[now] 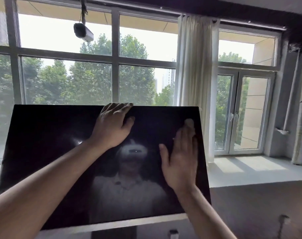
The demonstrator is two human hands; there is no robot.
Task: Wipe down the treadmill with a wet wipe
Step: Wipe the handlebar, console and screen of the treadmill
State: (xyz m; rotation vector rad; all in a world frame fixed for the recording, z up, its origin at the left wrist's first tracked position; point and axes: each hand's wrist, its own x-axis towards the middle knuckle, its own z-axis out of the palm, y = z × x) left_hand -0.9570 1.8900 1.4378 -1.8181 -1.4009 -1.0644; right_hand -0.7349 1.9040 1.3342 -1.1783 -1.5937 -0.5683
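One black screen (pixel 48 152) on the treadmill, two bare hands, one pale wipe (pixel 189 123). The left hand (pixel 112 125) grips the screen's top edge near the middle, fingers curled over it, thumb on the glass. The right hand (pixel 180 158) lies flat against the glass near the screen's upper right corner, fingers straight and together, pressing the wipe; a bit of it shows just beyond the fingertips. Behind the screen are big windows (pixel 69 80), one curtain (pixel 194 66) and one security camera (pixel 83 32) hanging overhead.
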